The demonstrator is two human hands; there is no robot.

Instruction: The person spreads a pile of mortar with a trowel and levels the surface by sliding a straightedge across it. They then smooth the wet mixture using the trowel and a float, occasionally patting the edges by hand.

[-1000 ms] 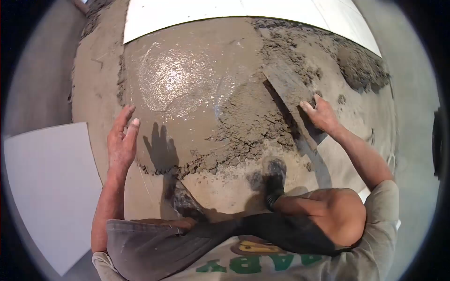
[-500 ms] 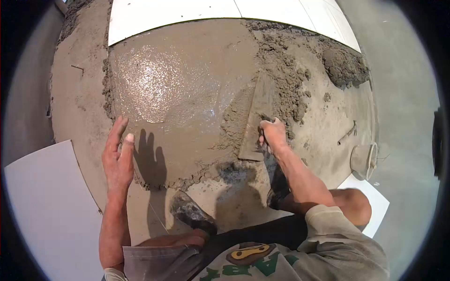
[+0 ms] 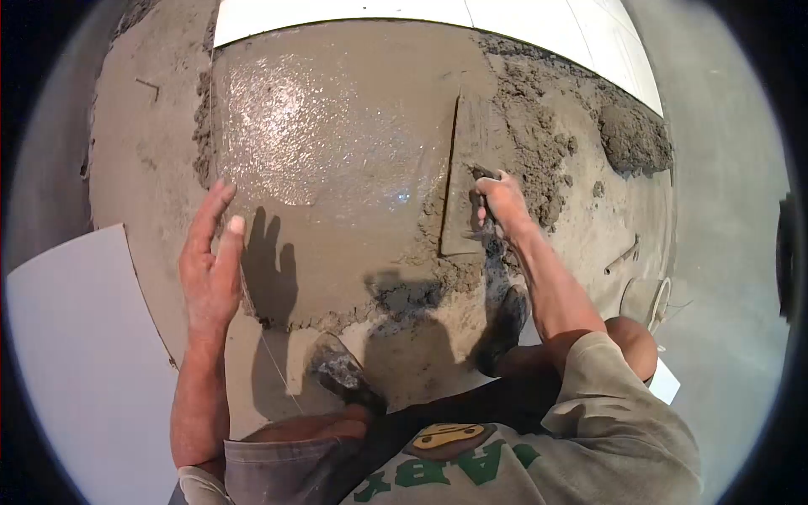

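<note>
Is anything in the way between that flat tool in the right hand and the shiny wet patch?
No object that I can see. The right hand grips the flat tool; beside its lower left edge lies only some rougher mix, then the wet patch. The left hand is off to the left.

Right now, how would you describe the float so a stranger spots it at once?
Below the white slab lies a wet, glistening mortar patch. Along its right side, the right hand grips the long, narrow float. Straight edges set it apart from the crumbly mortar to its right.
</note>
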